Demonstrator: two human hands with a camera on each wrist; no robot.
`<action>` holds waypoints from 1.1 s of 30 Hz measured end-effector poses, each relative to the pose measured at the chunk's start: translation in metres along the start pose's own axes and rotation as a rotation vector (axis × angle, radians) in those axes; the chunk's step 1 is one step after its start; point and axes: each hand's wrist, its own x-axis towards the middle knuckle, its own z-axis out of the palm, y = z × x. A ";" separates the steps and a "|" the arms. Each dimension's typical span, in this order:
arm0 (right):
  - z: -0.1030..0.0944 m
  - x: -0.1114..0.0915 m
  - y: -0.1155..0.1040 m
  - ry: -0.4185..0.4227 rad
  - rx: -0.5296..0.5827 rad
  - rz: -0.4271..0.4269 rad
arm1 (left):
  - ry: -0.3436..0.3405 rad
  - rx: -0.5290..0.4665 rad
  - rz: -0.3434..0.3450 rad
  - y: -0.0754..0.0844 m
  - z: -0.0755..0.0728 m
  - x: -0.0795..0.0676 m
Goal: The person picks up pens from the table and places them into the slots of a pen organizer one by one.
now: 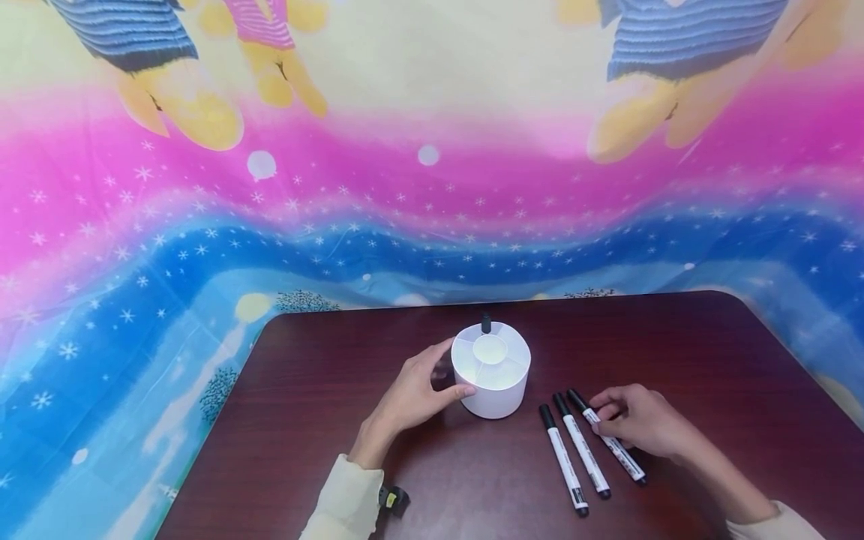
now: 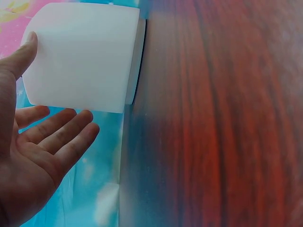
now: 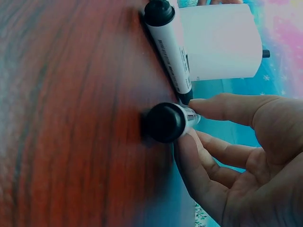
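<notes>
On a wood-grain table (image 1: 304, 397), a right hand (image 1: 641, 420) pinches the rightmost black-capped marker (image 1: 619, 452) of three.
Pickup seems the step; lifting would need steady pinching. Beyond, a left hand (image 1: 412, 390), fingers spread, touches a white compartmented pen holder (image 1: 499, 397).

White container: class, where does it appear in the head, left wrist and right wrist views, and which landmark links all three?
Head: lower half, just right of centre, the white container.
Left wrist: upper left.
Right wrist: upper right, behind a marker.
Shared landmark: the reddish-brown tabletop.
</notes>
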 end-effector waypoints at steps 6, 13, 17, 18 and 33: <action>-0.006 0.001 -0.002 -0.001 0.012 -0.015 | 0.003 -0.009 0.004 0.001 0.000 0.000; -0.016 -0.001 -0.008 0.002 0.056 -0.054 | 0.007 -0.009 0.006 0.000 0.000 0.000; -0.019 0.000 -0.014 0.025 0.083 -0.057 | 0.005 -0.006 0.010 0.000 0.000 0.000; -0.020 0.000 -0.015 0.032 0.090 -0.058 | 0.004 -0.006 0.009 0.000 0.000 0.000; -0.029 0.004 -0.040 0.201 0.147 -0.170 | -0.003 0.002 -0.017 0.000 0.001 0.000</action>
